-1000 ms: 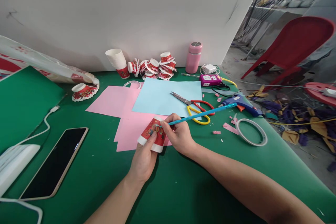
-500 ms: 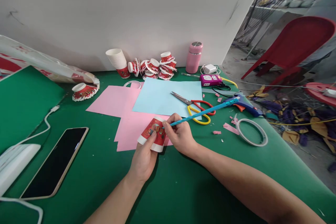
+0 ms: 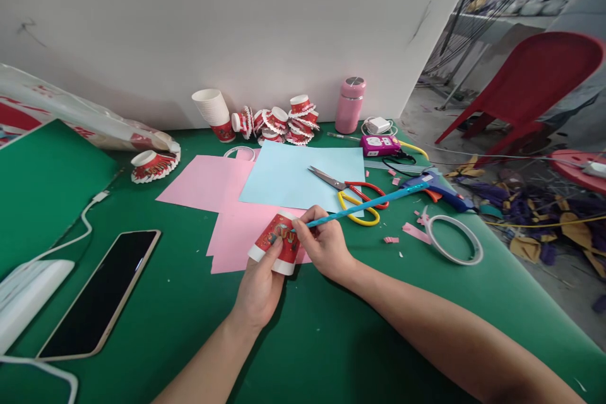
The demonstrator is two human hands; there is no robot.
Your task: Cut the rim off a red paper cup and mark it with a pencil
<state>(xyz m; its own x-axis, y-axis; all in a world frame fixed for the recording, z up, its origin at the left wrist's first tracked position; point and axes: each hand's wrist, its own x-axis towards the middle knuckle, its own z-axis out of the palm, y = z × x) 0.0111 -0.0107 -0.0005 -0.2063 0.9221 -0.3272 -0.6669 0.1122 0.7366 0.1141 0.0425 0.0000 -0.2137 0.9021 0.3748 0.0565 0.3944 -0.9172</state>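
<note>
My left hand (image 3: 260, 287) is closed around a red printed paper cup (image 3: 272, 243) with a white rim, tilted on its side above the table. The thumb presses on the printed wall. In my right hand (image 3: 326, 249) a long, slim blue stick (image 3: 369, 204), held like a pen, slants up to the right. Its lower end is at the cup's upper right side, partly hidden by my fingers; I cannot tell its exact kind. Under and behind the cup lie pink paper sheets (image 3: 199, 183) and a light blue sheet (image 3: 288, 167).
Scissors (image 3: 338, 183), a hot glue gun (image 3: 440, 189) and a tape roll (image 3: 478, 252) lie at the right. Stacked paper cups (image 3: 211, 110), frilled cut cups (image 3: 279, 120) and a pink flask (image 3: 350, 104) stand by the wall. A phone (image 3: 101, 293) lies at the left.
Almost nothing differs; both hands keep the same hold on the cup and the blue stick. The whole view has shifted very slightly.
</note>
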